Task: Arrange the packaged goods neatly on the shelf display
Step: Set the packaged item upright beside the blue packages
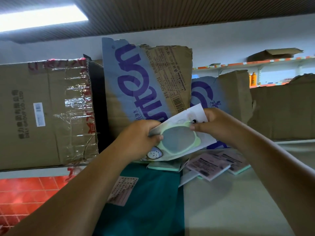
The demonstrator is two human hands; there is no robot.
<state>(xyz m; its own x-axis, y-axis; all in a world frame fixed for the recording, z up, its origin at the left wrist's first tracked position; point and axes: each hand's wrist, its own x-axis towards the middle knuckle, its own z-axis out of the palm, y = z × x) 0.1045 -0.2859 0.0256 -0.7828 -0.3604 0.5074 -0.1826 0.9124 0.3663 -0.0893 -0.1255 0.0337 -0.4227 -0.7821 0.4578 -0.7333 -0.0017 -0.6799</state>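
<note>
1. The white packet (177,138) with the green ring is tilted. Its long side runs from low left to high right, just in front of the torn water box (144,82).
2. The left hand (138,133) pinches its left edge with curled fingers.
3. The right hand (214,123) pinches its top right part.

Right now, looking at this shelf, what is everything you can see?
white flat packet with a pale green ring: one, white and green, held above the pale shelf board
flat packets with pink labels: at least two, pink, lying on the board
taped brown cardboard box: one, brown, left
torn cardboard sheets with purple lettering: two, brown and purple, upright behind the hands
teal sheet: one, teal, below the hands
orange bottles: about two, far right
red tiled floor: lower left
left hand: grips the packet's left edge
right hand: pinches its upper right
</note>
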